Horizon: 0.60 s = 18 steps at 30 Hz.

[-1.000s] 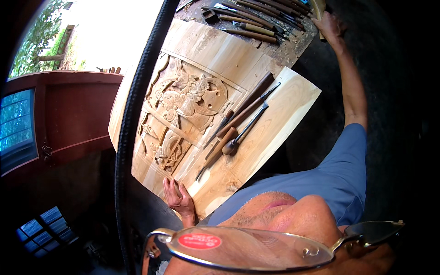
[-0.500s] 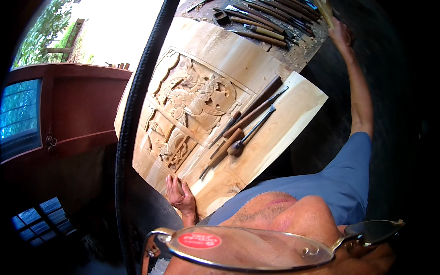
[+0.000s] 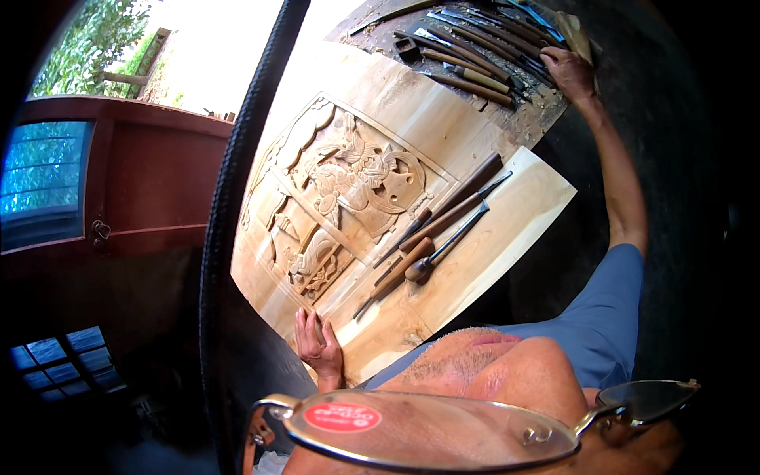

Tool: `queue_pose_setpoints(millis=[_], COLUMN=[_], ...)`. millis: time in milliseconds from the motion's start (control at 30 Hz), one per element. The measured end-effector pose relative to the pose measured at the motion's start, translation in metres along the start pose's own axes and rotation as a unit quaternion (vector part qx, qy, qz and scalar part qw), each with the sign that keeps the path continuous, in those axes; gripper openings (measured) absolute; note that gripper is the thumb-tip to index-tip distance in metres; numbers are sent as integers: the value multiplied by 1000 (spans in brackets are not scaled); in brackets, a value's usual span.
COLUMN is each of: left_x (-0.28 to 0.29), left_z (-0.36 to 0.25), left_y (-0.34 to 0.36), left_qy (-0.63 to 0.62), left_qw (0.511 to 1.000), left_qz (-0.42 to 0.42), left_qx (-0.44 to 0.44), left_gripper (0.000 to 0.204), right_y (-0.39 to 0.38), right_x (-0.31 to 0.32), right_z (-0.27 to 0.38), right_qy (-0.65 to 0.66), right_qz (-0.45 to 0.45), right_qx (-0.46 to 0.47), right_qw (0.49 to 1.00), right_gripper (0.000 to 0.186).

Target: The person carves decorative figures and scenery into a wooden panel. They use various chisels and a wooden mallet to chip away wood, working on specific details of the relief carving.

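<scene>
A pale wooden panel [image 3: 467,131] carved in relief with figures and framed borders lies at a slant before me. At its near left edge, my left hand [image 3: 321,348] rests with fingers stretched out on the wood, holding nothing. My right hand [image 3: 571,73] is at the far right, at the ends of a row of chisels [image 3: 483,47], its fingers bent and drawn together. What they grip, if anything, is hidden. Just beyond that hand is a pale wooden piece [image 3: 576,36], its kind unclear. Several carving chisels [image 3: 447,214] with dark wooden handles lie on the panel.
Behind the panel, wood chips and a small dark block [image 3: 407,51] lie on the worktop [image 3: 364,36]. A black cord or strap [image 3: 226,182] crosses the view at the left. Beyond it stands a red-brown shutter [image 3: 158,174] with a glass pane.
My right hand has come down and left from the pale wooden piece to the chisel ends. The whole scene has shifted slightly down and right in view. My left hand stays on the panel.
</scene>
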<state>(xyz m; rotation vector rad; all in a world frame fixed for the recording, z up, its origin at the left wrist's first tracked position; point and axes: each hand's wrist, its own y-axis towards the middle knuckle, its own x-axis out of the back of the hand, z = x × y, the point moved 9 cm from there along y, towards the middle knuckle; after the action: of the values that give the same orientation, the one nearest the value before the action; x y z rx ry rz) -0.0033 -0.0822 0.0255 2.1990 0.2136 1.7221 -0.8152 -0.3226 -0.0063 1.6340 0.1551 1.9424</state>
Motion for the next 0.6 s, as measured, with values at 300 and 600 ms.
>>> queue_pose_setpoints(millis=[300,600], left_x=[-4,-3], left_z=[-1,0], left_y=[-1,-1], left_qy=[-7,-3], left_qw=[1000,1000], left_qz=[6,12], left_qx=[2,9], left_gripper=[44,45], right_y=[13,44], right_x=[-39,-56], right_z=[15,-19], right_qy=[-9,-73], right_qz=[-3,-89], right_qx=[71,30], right_qw=[997,993], right_gripper=[33,35])
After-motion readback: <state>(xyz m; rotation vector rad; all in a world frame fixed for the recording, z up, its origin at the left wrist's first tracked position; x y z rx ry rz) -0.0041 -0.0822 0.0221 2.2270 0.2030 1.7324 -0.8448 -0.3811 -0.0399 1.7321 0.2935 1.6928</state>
